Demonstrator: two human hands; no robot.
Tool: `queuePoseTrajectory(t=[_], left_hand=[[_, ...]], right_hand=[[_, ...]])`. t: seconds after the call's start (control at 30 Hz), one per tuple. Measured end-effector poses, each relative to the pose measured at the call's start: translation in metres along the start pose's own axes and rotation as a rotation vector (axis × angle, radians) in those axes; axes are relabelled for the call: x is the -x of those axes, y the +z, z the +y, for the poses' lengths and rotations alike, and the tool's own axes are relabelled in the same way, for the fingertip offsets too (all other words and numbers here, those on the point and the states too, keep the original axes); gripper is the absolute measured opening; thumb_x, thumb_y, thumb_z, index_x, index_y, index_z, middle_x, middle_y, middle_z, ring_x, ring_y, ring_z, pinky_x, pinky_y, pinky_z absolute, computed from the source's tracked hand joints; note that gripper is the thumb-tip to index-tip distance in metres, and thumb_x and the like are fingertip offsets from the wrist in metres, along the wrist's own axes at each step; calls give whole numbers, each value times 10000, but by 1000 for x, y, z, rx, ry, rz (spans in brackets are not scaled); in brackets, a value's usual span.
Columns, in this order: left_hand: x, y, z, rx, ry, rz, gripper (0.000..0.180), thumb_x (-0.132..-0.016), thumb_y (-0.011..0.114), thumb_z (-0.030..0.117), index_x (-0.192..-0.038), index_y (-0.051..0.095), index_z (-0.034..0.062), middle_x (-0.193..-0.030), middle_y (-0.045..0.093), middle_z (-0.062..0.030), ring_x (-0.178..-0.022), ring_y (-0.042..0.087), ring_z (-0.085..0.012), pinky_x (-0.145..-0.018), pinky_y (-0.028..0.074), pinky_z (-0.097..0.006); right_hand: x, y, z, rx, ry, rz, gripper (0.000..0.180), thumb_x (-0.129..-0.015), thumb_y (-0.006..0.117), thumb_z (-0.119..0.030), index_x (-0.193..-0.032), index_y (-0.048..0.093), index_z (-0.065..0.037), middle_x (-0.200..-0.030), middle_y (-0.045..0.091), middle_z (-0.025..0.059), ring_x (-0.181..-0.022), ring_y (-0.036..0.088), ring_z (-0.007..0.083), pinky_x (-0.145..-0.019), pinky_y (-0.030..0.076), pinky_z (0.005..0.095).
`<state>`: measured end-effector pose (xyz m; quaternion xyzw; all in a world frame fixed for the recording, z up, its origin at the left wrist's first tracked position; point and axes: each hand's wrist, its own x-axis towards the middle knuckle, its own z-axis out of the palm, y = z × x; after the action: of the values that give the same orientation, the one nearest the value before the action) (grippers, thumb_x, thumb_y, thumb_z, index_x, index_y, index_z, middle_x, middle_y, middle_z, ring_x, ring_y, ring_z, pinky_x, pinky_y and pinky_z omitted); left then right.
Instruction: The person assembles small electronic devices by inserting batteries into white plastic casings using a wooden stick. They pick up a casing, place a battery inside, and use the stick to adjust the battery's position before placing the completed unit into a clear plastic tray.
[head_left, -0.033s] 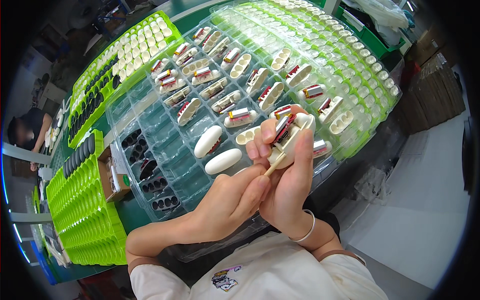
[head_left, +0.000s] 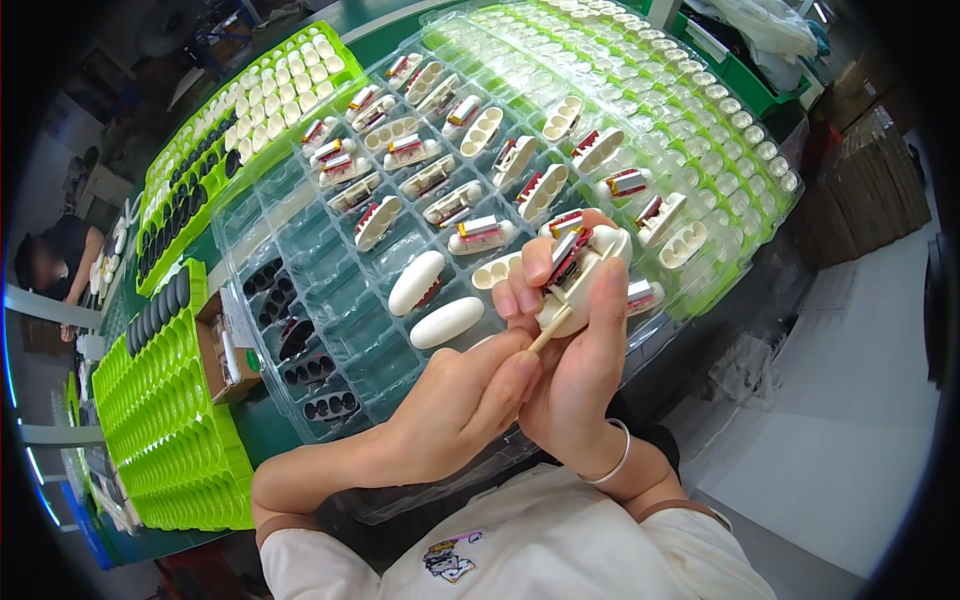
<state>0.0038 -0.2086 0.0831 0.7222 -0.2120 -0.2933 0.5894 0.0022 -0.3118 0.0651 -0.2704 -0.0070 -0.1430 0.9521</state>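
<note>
The right hand (head_left: 580,370) closes its grip around a small white oval shell (head_left: 580,272), thumb along one side and fingers curled over the top, holding it up just above the near edge of the clear tray (head_left: 330,330). The shell is smooth, glossy plastic, open on its upper face, with a red and silver insert (head_left: 566,252) seated in it. The left hand (head_left: 460,405) pinches a thin pale wooden stick (head_left: 550,328) between thumb and forefinger, its grip tight; the stick's tip reaches the underside of the shell, though exactly where it touches is hidden by the fingers. A light bangle (head_left: 612,458) circles the right wrist. The tray is thin transparent moulded plastic with rows of rectangular pockets; many pockets further away hold matching open white shells with red and silver parts, some empty inside. Two closed white oval pieces (head_left: 430,300) lie in pockets just left of the hands, matte and rounded like pebbles. Nearer left, pockets hold small black ribbed parts (head_left: 300,340). Bright green moulded trays (head_left: 180,420) with rounded cells flank the worktop (head_left: 260,430), which looks dark green.
</note>
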Motion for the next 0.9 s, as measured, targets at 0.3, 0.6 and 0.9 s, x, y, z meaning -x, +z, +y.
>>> queuePoseTrajectory(t=[0.3, 0.6, 0.9], left_hand=[[0, -12, -14, 356, 195, 136, 153, -863, 455, 149, -790, 455, 15, -630, 503, -16, -488, 437, -64, -432, 346, -219], [-7, -17, -3, 300, 315, 387, 263, -727, 617, -23, -979, 542, -29, -970, 539, -65, -523, 435, 25, -406, 296, -129], [-14, -19, -11, -225, 733, 587, 263, -674, 663, -28, -925, 601, 19, -918, 534, -50, -458, 293, 41, -368, 194, -137]], right_hand=[[-2, -8, -1, 14, -5, -133, 392, -893, 317, -400, -1187, 312, -141, -900, 482, 78, -838, 447, 170, -791, 359, 321], [-6, -25, -1, 353, -133, -379, 509, -829, 507, -114, -1259, 263, 10, -1233, 361, 138, -1140, 375, 197, -949, 308, 330], [-8, -33, -13, 409, -108, -226, 480, -648, 651, 95, -1094, 498, 3, -999, 523, 77, -960, 526, 163, -839, 442, 279]])
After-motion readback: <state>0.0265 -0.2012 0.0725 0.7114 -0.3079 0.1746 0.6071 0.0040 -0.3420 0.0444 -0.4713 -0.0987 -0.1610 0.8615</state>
